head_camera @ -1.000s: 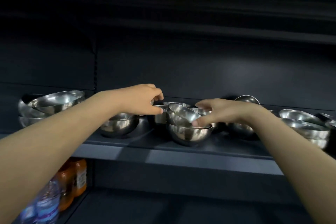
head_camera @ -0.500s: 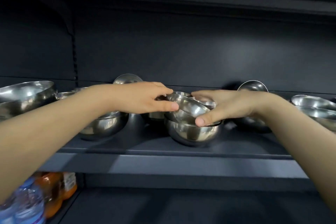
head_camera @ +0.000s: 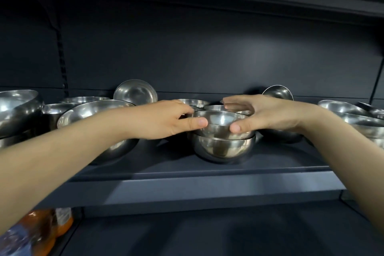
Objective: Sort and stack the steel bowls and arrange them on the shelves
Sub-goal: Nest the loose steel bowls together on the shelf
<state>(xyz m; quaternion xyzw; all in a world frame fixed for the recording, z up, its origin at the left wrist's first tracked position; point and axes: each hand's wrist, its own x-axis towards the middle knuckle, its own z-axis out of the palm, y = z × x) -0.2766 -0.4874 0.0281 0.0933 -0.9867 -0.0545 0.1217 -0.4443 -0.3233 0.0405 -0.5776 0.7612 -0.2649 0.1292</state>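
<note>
A small steel bowl (head_camera: 220, 124) sits level, nested in a wider steel bowl (head_camera: 223, 147), on the dark shelf (head_camera: 187, 170). My left hand (head_camera: 166, 119) grips the small bowl's left side, thumb on its front wall. My right hand (head_camera: 261, 113) holds its right side, thumb on the front wall and fingers curved over the far rim. More small bowls (head_camera: 194, 102) stand right behind, partly hidden by my hands.
A large bowl (head_camera: 97, 114) and bigger bowls (head_camera: 16, 108) crowd the shelf's left. Two bowls lean against the back panel (head_camera: 135, 92), (head_camera: 277, 92). Stacked bowls (head_camera: 357, 118) fill the right end. Bottles (head_camera: 35, 233) stand on the lower shelf at left.
The small bowl, tilted in the wider one before, now sits level. Both hands have closed in on its sides. The view has dropped and shifted left.
</note>
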